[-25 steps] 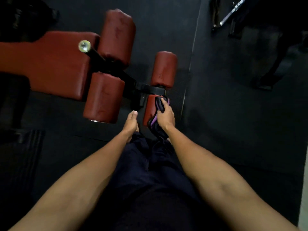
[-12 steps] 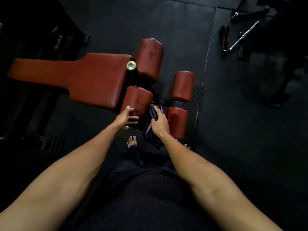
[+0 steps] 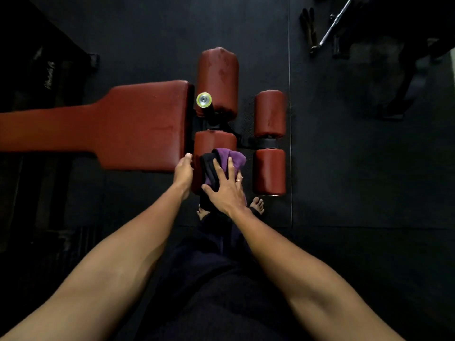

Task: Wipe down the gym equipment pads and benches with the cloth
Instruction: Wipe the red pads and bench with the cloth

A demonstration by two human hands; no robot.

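Observation:
A dark red bench pad (image 3: 138, 124) stretches to the left, with several red roller pads at its end. My right hand (image 3: 225, 190) presses a purple and black cloth (image 3: 230, 157) flat onto the near large roller pad (image 3: 214, 140). My left hand (image 3: 183, 172) grips the left side of that same roller, next to the bench's edge. The far large roller (image 3: 218, 80) and two smaller rollers (image 3: 270, 113) (image 3: 269, 171) lie untouched on the right.
A shiny knob (image 3: 204, 100) sticks up between the large rollers. Black rubber floor mats (image 3: 369, 180) surround the bench. A metal bar (image 3: 332, 25) and dark equipment lie at the top right. My bare feet (image 3: 257, 205) stand just below the rollers.
My right hand has carried the cloth from the small near roller over to the large near roller and spread flat on it. My left hand has come to hold that roller's side.

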